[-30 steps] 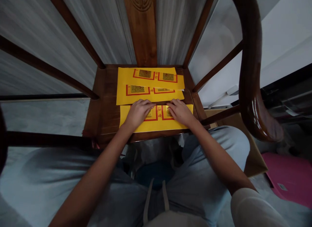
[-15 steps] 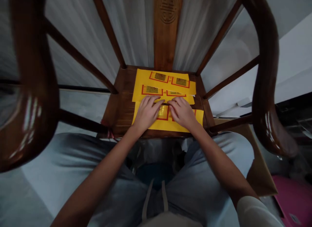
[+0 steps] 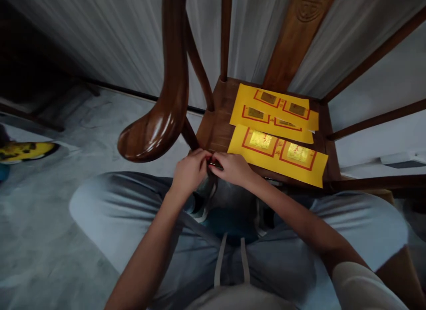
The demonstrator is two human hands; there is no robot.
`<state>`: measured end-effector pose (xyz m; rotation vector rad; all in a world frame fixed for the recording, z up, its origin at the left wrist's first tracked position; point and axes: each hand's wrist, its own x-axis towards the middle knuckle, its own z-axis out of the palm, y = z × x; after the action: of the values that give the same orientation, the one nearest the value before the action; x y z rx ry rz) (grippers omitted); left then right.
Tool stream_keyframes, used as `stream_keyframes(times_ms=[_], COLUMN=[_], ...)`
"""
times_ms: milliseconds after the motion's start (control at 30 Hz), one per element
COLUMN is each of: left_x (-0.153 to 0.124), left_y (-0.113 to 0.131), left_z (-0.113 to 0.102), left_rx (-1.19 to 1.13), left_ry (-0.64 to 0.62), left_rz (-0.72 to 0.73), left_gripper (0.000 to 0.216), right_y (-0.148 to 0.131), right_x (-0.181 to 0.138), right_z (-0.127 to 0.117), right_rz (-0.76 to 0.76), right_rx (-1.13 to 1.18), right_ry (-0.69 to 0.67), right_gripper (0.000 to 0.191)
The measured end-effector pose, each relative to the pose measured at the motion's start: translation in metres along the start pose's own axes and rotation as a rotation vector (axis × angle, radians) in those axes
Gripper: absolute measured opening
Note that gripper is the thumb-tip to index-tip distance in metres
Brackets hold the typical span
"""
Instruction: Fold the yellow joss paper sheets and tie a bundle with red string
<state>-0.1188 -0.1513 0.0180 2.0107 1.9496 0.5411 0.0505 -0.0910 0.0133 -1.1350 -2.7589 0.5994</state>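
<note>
My left hand [image 3: 189, 171] and my right hand [image 3: 232, 168] meet at the front left corner of a wooden chair seat [image 3: 218, 139]. The fingers of both are pinched together, tips nearly touching. A hint of red and a small dark, shiny bit show between the fingertips, too small to name. To the right of my hands, a yellow paper sheet [image 3: 278, 152] with two gold foil squares in red frames lies flat near the seat's front edge. Behind it, overlapping yellow sheets [image 3: 242, 101] with similar squares lie on the seat.
The chair's curved armrest [image 3: 156, 128] juts out just beyond my left hand. Its carved back slat [image 3: 294, 39] rises behind the papers. My knees flank the seat. A yellow shoe [image 3: 29, 151] is on the grey floor [image 3: 83, 119] at far left.
My view has turned left. Both hands have left the front yellow sheet and come together, pinching, at the seat's front left corner. The front sheet now lies uncovered.
</note>
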Motion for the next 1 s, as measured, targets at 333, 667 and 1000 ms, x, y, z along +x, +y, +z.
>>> stream_keyframes(times_ms=[333,667,1000], left_x=[-0.014,-0.008,0.007], left_y=[-0.017,-0.024,-0.021], left_z=[0.000,-0.002,-0.003], left_rx=[-0.076,0.081,0.183], left_ry=[-0.004,-0.042,-0.044], left_rz=[-0.138,-0.158,-0.165], left_gripper=[0.047,0.036,0.028], right_y=[-0.007,0.022,0.131], right_x=[0.016,0.014,-0.041], right_z=[0.017,-0.011,-0.119], right_rz=[-0.021,0.117,0.179], right_rx=[-0.042,0.515,0.672], right_ry=[0.047,0.164,0.342], right_gripper=[0.026,0.012,0.012])
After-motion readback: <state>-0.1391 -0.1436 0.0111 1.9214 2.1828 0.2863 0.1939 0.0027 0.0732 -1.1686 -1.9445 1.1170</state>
